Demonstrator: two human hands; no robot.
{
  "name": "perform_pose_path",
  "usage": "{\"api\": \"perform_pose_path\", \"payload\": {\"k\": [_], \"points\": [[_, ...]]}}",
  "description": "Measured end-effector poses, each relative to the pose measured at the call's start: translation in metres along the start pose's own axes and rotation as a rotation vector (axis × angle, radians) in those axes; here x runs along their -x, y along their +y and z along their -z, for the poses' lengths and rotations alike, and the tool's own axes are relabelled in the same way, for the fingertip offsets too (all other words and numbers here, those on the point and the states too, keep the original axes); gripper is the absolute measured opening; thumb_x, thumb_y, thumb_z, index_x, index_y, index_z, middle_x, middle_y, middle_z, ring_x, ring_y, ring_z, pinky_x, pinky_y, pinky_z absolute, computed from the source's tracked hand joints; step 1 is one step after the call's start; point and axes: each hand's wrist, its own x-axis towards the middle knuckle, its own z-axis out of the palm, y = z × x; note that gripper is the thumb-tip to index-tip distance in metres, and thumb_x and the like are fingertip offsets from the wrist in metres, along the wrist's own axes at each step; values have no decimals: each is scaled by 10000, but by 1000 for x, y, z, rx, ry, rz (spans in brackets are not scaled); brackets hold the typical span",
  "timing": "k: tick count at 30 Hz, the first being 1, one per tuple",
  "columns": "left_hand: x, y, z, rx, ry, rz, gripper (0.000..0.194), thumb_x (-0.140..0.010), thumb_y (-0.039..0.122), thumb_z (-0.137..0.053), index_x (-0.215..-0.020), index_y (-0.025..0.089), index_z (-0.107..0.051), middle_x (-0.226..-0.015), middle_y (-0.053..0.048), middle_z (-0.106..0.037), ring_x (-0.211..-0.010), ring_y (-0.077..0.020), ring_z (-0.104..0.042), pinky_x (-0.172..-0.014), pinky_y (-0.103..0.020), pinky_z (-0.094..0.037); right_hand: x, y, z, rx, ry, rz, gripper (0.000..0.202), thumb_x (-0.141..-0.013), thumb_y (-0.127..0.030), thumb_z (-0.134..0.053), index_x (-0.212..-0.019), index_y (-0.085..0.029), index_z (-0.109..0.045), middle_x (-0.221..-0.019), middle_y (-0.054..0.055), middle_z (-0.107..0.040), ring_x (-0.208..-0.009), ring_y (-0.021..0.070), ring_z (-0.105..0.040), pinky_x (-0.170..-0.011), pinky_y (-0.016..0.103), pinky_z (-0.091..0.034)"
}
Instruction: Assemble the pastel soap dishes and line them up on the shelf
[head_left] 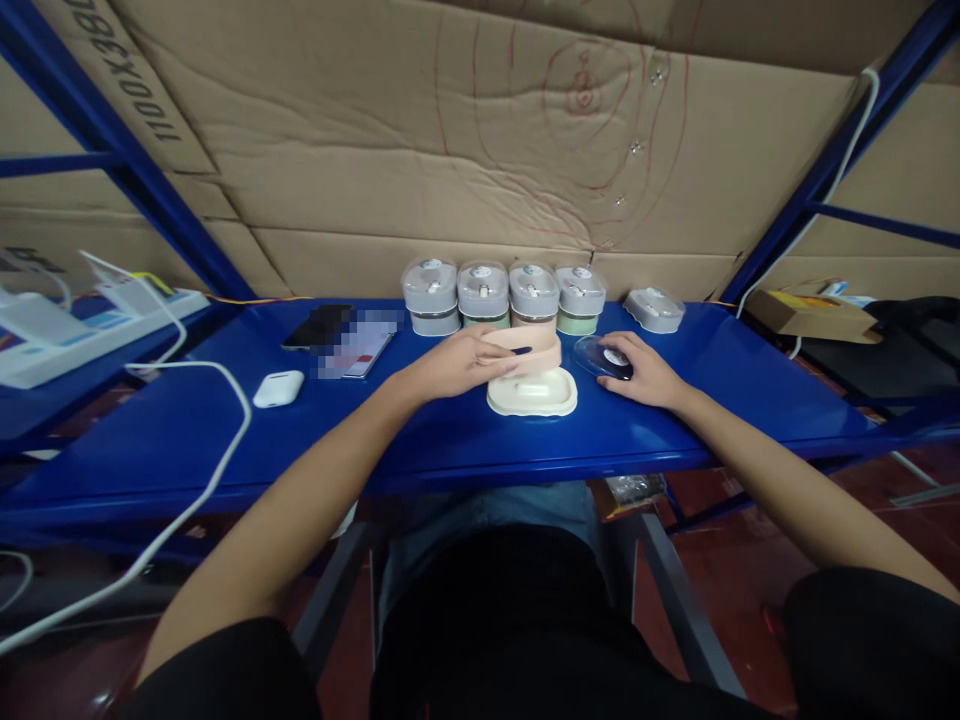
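My left hand (461, 362) grips a pale pink oval frame (546, 358), tilted above a cream oval lid or tray (532, 394) on the blue table. Through the opening of the pink piece, the blue tabletop shows. To the right, my right hand (646, 372) is closed round a clear, domed cover (604, 358) with a round white sticker, at table level. Behind both hands stands a row of several lidded containers (431, 290) with grey tops and clear covers. Another clear cover (654, 309) lies at the back right.
At the left of the blue table (300, 440) lie a white earphone case (278, 389), a phone (367, 350) and a dark flat object (319, 326). A white cable (244, 400) hangs at the left. A cardboard wall (360, 150) rises behind; a brown box (814, 314) sits at the right.
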Motion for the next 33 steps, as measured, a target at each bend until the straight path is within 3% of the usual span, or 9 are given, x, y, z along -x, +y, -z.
{"api": "perform_pose_path", "payload": {"k": [5,10,13,16,18,23,28,33], "points": [[8,-10,26,-130,-19,135,590,-1057,667,-549,-1140,213,-916,-1211,-150,-846,-1245,-365,-657,-1107,-513,-529,0,-1,1,-14,-3,-11,660,-923,-641,-805,-1453,-282,-646,-1482,169,-672,-1377,444,-685,-1190,676,-577],[11,-17,38,-259,-71,266,632,-992,738,-550,-979,219,-910,-1050,-129,-830,-1043,-334,-726,-966,-451,-561,-1,-2,2,-13,-9,-20,659,-921,-649,-803,-1450,-287,-648,-1481,167,-670,-1382,447,-684,-1193,678,-577],[11,-21,41,-233,-134,250,558,-957,717,-617,-843,237,-876,-850,-89,-793,-911,-293,-725,-889,-397,-557,0,-2,2,-15,-13,-34,678,-920,-673,-798,-1459,-292,-645,-1485,165,-674,-1387,449,-683,-1201,681,-571],[10,-22,41,-204,-130,225,518,-929,704,-672,-799,238,-853,-808,-87,-765,-910,-296,-719,-897,-400,-558,0,-1,1,-3,-11,-68,726,-904,-695,-803,-1475,-278,-640,-1488,175,-682,-1372,453,-691,-1191,685,-575],[9,-20,38,-188,-89,200,548,-957,718,-636,-840,233,-862,-894,-104,-771,-972,-314,-721,-946,-430,-564,0,-1,1,4,-14,-86,751,-893,-703,-808,-1480,-266,-639,-1493,181,-685,-1363,454,-696,-1182,686,-579],[4,1,15,-72,54,68,586,-937,732,-708,-1147,208,-865,-1364,-149,-706,-1289,-352,-685,-1182,-491,-518,-1,-2,1,-2,-17,-92,751,-884,-694,-812,-1470,-251,-652,-1476,186,-700,-1359,457,-698,-1182,685,-576],[2,21,-12,-28,-19,-24,512,-967,694,-744,-1170,235,-845,-1422,-126,-671,-1332,-335,-686,-1219,-466,-507,-1,-2,1,0,-12,-88,748,-882,-689,-811,-1462,-243,-656,-1485,193,-697,-1374,462,-687,-1193,694,-564],[2,24,-21,-53,-55,-12,457,-928,631,-793,-1165,240,-821,-1363,-117,-693,-1320,-334,-680,-1211,-475,-509,-1,-1,1,-5,-16,-90,772,-881,-746,-805,-1465,-264,-656,-1484,179,-700,-1368,456,-690,-1189,691,-569]]}}
